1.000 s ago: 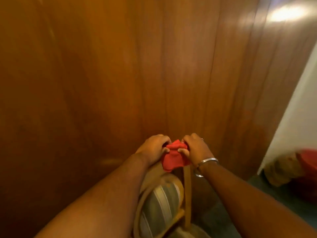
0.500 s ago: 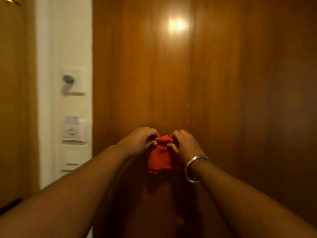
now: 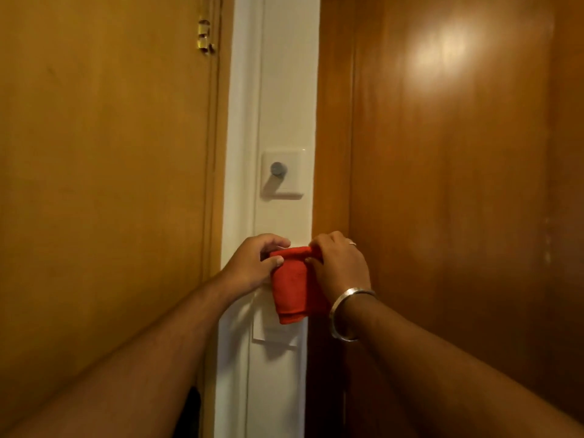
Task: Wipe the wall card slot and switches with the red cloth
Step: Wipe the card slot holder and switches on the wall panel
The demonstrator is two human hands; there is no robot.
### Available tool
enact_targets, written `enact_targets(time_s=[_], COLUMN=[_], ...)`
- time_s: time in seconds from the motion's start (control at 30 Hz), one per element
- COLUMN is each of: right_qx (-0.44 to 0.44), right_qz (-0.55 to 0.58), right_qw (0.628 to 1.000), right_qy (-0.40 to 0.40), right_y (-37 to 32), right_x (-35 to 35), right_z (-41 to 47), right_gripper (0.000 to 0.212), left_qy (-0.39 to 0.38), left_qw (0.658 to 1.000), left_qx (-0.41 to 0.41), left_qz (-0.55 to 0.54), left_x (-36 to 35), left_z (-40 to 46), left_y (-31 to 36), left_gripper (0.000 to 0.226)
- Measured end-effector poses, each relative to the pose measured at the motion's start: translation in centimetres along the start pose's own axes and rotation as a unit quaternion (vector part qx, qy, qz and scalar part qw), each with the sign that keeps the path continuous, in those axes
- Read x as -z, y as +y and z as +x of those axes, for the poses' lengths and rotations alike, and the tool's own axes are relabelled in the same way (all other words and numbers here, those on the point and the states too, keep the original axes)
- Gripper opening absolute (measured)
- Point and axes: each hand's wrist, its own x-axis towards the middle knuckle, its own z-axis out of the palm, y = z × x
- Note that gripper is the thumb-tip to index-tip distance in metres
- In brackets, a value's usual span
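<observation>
A person's two hands hold a folded red cloth [image 3: 289, 284] up against a narrow white strip of wall [image 3: 286, 90] that runs between a lighter wooden door [image 3: 104, 184] on the left and darker wood panelling [image 3: 458, 184] on the right. The left hand [image 3: 252, 263] grips the cloth's upper left edge, fingers curled closed over it with the thumb pressed to its face. The right hand [image 3: 339, 263], wearing a ring and a silver bangle [image 3: 346, 312] at the wrist, pinches the upper right corner with fingers bent tight. The cloth hangs down from both grips, covering the wall fitting behind it. Above the hands sits a white plate with a round grey knob [image 3: 278, 169]. Below the cloth, the bottom edge of a white switch plate [image 3: 275, 338] shows. A brass hinge [image 3: 205, 36] glints near the door's top.
</observation>
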Motion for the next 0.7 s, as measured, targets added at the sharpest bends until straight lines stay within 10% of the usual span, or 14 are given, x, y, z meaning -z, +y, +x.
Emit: enact_targets(time_s=[0.2,0.4,0.7], right_qx=[0.179,0.353,0.305], right_qz=[-0.127,-0.210,-0.177], right_qw=[0.968,0.907,0.936], right_qy=[0.120,0.093,0.013], right_y=[-0.9,0.7,0.4], right_x=[-4.0,-5.1,-5.5], right_z=[-1.7,-1.3,-2.0], right_gripper=[0.052,0.037,0.063], left_qy=[0.092,0.246,0.164], left_qw=[0.992,0.946,0.922], left_qx=[-0.082,-0.113,-0.205], left_qz=[0.029,0.180,0.285], left_x=[-1.5,-2.9,-4.4], left_z=[-0.4,-1.0,0.9], left_y=[-3.2,-7.2,-14.3], left_gripper=[0.026,0.054,0.094])
